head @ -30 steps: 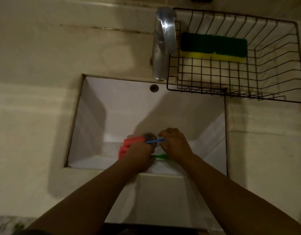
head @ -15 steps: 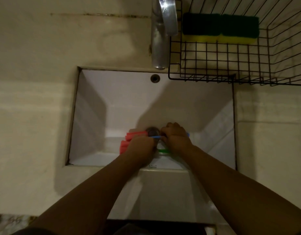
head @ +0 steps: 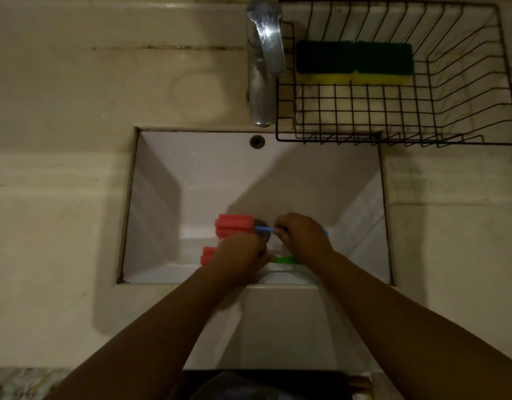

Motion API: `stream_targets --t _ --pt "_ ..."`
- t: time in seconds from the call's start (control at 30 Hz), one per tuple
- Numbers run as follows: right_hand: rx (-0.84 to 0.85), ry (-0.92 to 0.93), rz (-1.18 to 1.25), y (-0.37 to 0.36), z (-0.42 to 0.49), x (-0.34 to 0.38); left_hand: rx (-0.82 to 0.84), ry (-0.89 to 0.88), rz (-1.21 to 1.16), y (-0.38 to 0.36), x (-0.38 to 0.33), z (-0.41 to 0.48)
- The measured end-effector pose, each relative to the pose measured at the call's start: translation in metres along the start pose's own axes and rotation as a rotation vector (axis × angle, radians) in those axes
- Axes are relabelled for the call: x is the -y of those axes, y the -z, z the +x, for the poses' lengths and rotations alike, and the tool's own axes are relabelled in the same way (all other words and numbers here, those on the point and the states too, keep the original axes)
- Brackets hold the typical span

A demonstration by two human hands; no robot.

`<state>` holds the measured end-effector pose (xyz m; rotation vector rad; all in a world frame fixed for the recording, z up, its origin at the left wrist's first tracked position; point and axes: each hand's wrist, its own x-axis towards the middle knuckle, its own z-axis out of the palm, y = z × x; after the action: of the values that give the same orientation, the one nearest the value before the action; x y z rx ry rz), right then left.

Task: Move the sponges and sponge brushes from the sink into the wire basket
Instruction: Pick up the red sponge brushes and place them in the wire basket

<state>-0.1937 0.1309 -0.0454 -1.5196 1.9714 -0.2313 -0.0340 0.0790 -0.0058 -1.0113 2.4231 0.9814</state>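
Observation:
Two sponge brushes lie at the bottom of the white sink (head: pixel 208 180). The far one has a red sponge head (head: pixel 233 225) and a blue handle (head: pixel 264 228); my right hand (head: pixel 302 236) is closed on that handle. The near one has a red head (head: pixel 207 254) and a green handle (head: pixel 285 259); my left hand (head: pixel 238 255) covers its middle and grips it. Two green-and-yellow sponges (head: pixel 354 62) stand side by side at the back of the black wire basket (head: pixel 451 134) on the counter, right of the tap.
A chrome tap (head: pixel 263 62) rises behind the sink, right beside the basket's left wall. The drain (head: pixel 262 233) lies under the blue handle. An overflow hole (head: pixel 257 141) sits in the back wall. Beige counter surrounds the sink.
The view shifted slightly. My right hand has slid along the blue handle and closed on it; my left hand stays on the near brush. Both brushes remain in the sink.

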Motion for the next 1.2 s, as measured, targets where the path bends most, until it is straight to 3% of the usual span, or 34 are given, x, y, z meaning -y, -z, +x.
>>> stream_targets --t 0.17,0.67,1.07,1.2 --pt "-0.144 0.065 0.003 0.016 -0.011 0.007 -0.105 -0.035 -0.012 0.01 -0.011 -0.004" --pt "-0.354 0.089 -0.015 0.119 -0.038 0.057 -0.27 -0.103 -0.015 0.092 -0.068 -0.036" --pt "-0.554 0.223 -0.138 0.226 -0.051 0.112 -0.581 -0.282 0.065 0.188 -0.105 -0.073" --pt "-0.635 0.244 -0.079 0.252 -0.06 0.132 -0.677 -0.335 0.105 0.219 -0.114 -0.088"
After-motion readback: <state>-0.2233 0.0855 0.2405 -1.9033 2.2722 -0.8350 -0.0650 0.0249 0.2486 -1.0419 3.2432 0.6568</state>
